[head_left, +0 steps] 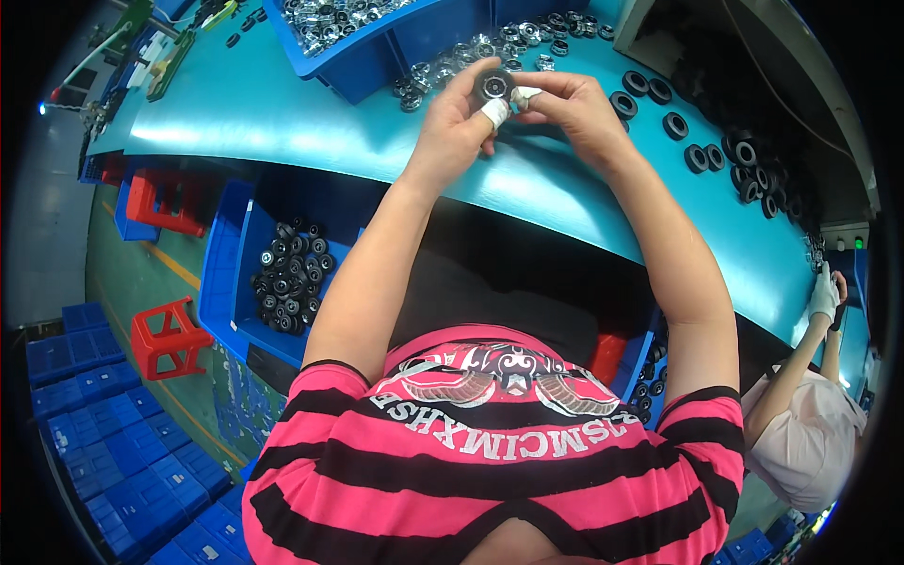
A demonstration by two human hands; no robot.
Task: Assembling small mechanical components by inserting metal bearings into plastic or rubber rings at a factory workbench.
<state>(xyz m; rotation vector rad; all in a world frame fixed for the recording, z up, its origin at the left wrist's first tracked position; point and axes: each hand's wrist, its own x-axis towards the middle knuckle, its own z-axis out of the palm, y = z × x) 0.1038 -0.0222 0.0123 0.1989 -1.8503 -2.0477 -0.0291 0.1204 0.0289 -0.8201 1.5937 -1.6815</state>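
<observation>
A small black wheel (495, 87) with a dark hub and a pale ring is held up over the near edge of the bench. My left hand (452, 127) grips its left side, thumb wrapped in white tape. From the right, my right hand (579, 108) pinches the wheel's edge, also with white wrapping on a digit. Just beyond my hands lie shiny clear-and-silver hubs (516, 38) in a loose row. Black rubber tyre rings (675, 125) are scattered to the right of my right hand.
A blue bin (353, 61) of shiny hubs stands at the back. Below the turquoise bench (311, 132), a blue crate (247, 282) holds finished-looking black wheels (294, 278). Red stools (168, 339) and blue crates (122, 443) stand at left. A co-worker (810, 424) in gloves works at right.
</observation>
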